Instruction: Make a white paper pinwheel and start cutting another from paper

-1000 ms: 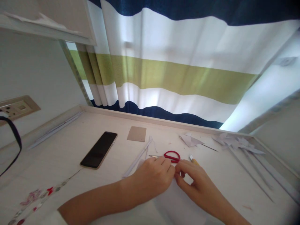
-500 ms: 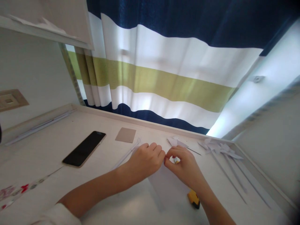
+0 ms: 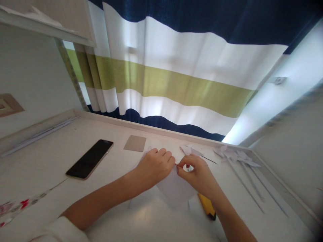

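Observation:
My left hand [image 3: 157, 167] is closed at the top of a white paper sheet [image 3: 174, 190], fingers curled over its edge. Close beside it, my right hand [image 3: 195, 169] pinches thumb and forefinger together on something tiny with a reddish tip, too small to name. The paper hangs below both hands, partly hidden by them. Under my right wrist lies a yellow tool with a black end [image 3: 207, 205]. Behind my right hand are a folded white paper piece [image 3: 190, 150] and a thin dark rod [image 3: 209, 159].
White paper pinwheels [image 3: 237, 157] on long sticks lie at the right. A black phone [image 3: 90, 159] with a patterned strap [image 3: 32, 201] is on the left, and a grey-beige square card [image 3: 135, 143] lies near the back. A raised rim [image 3: 151, 128] edges the table before a striped curtain [image 3: 176, 77].
The paper below my hands has shifted and appears more bent up. Both hands remain close together, and more of the yellow tool shows. The camera view has shifted slightly.

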The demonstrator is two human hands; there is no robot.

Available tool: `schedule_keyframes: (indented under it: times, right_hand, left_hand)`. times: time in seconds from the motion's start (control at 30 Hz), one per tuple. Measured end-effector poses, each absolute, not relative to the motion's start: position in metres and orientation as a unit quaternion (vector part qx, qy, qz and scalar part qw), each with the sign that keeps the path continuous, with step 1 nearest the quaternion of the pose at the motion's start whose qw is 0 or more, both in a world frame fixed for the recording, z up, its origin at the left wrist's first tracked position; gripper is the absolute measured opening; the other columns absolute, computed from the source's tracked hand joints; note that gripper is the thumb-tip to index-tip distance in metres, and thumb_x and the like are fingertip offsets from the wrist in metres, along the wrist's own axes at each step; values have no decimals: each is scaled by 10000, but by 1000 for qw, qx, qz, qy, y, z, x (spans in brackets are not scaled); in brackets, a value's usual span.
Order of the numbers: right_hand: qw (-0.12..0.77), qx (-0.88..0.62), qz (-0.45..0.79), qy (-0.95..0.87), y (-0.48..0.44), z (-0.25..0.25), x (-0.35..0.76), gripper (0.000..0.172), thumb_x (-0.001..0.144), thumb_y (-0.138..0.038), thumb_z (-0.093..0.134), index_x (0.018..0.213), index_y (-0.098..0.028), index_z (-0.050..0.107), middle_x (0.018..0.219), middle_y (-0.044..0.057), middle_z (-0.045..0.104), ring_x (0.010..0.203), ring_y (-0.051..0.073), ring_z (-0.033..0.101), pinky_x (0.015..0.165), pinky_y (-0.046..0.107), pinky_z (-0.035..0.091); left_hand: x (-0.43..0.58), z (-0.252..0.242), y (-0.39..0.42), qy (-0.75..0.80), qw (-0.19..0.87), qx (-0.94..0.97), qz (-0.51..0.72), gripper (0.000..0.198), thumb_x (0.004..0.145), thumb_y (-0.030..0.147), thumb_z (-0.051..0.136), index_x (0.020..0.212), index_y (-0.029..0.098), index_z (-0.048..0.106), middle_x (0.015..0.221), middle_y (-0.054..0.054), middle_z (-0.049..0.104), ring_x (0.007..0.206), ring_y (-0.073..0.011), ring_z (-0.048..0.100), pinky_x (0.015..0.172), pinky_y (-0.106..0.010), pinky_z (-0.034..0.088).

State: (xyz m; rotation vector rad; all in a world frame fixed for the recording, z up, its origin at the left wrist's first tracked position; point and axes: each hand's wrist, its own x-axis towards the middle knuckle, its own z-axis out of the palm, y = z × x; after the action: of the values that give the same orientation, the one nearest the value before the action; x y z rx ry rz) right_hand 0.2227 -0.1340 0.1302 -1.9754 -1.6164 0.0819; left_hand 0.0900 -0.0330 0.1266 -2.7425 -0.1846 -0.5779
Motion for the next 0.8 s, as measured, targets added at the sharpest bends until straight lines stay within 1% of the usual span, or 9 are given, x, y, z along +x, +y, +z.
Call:
schedule_keyframes:
  times: [0.13, 0.3, 0.57, 0.8]
  right_hand:
    - [284, -746, 25, -602, -133, 130, 222, 82, 634, -170, 562, 576, -204, 609, 563, -27, 573, 584, 126, 493, 623, 268, 335]
    - [274, -743, 22, -610, -134, 132, 222, 109, 645, -171, 554, 558, -208, 608, 567, -25, 601, 598, 135, 498, 645, 280, 343]
    - [276, -735, 18, -619, -138, 138, 220, 129, 677, -165, 533, 591, -214, 616, 605, -16, 628, 616, 144, 513, 653, 285, 368]
    - [271, -733, 4, -624, -140, 138, 225, 120, 669, -162, 546, 581, -214, 607, 601, -20, 626, 610, 141, 519, 666, 288, 370]
  left_hand:
    - [89, 129, -31, -63, 162, -965, -194, 114, 807, 108, 420, 716, 171, 446, 692, -23, 525, 659, -198, 492, 507, -308, 312]
    - [88, 131, -27, -50, 168, -967, -186, 109, 821, 129, 415, 729, 170, 459, 713, -28, 533, 675, -197, 484, 556, -320, 316]
    - [86, 137, -21, -53, 171, -966, -187, 179, 862, 174, 353, 739, 179, 483, 725, -32, 538, 690, -201, 469, 595, -331, 300]
    - [83, 140, -17, -70, 182, -962, -193, 188, 864, 173, 357, 741, 176, 499, 729, -34, 538, 715, -204, 467, 617, -336, 291]
